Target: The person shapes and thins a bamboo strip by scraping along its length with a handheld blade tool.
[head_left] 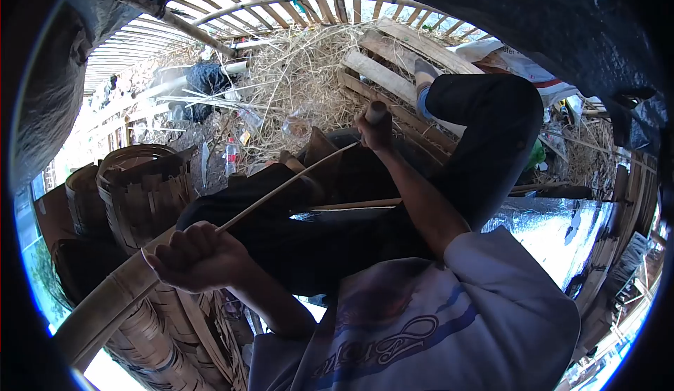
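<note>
My left hand [193, 257] is closed, fingers curled around one end of a thin bamboo strip [284, 184]. Behind that hand a thick bamboo pole [116, 300] slants down to the lower left. The strip runs up and across my legs to my right hand [375, 133]. That hand is wrapped round a stout wooden handle [377, 110] whose rounded end points up. Whatever the handle belongs to is hidden in the shadow below. The strip's far end meets my right fist; whether it is gripped there I cannot tell.
Woven bamboo baskets [144, 187] stand at the left. Straw [298, 68] covers the ground ahead, with a plastic bottle [232, 154] among litter. Wooden planks [382, 75] lie near my foot. A slatted bamboo fence [330, 5] curves across the back; dark sheeting [576, 33] hangs overhead.
</note>
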{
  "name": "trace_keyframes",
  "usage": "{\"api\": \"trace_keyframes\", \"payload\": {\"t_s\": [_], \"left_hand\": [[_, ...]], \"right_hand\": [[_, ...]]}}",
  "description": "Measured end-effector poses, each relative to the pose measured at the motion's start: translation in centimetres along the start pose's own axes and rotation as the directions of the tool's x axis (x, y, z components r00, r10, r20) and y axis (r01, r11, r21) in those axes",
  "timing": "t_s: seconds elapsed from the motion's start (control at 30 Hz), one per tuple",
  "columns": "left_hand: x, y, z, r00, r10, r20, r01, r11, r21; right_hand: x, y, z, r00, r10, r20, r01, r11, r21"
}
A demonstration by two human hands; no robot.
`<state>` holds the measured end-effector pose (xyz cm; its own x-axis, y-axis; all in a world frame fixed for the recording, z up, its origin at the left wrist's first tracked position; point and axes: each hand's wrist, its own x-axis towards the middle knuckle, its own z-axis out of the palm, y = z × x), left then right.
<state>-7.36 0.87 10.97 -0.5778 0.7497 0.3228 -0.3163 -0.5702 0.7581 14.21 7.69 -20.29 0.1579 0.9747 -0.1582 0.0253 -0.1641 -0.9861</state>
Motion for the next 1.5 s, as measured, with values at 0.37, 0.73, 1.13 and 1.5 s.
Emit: {"api": "trace_keyframes", "payload": {"t_s": [0.37,0.73,1.13,1.5], "left_hand": [[0.3,0.0,-0.2,0.999,-0.036,0.017,0.037,0.999,-0.025],[-0.1,0.1,-0.1,0.999,-0.002,0.039,0.001,0.999,0.038],[-0.5,-0.3,0.0,0.999,0.052,0.012,-0.053,0.991,0.127],[-0.4,0.4,-0.2,1.0,-0.001,-0.029,0.002,0.999,0.044]], "right_hand": [[-0.5,-0.3,-0.4,0.979,-0.199,0.042,0.203,0.969,-0.143],[-0.6,-0.9,-0.4,0.998,0.011,-0.055,0.004,0.966,0.257],[1.2,-2.1,-1.3,0.997,0.047,-0.057,-0.014,0.883,0.469],[-0.3,-0.2,0.1,0.975,-0.204,0.089,0.213,0.972,-0.097]]}}
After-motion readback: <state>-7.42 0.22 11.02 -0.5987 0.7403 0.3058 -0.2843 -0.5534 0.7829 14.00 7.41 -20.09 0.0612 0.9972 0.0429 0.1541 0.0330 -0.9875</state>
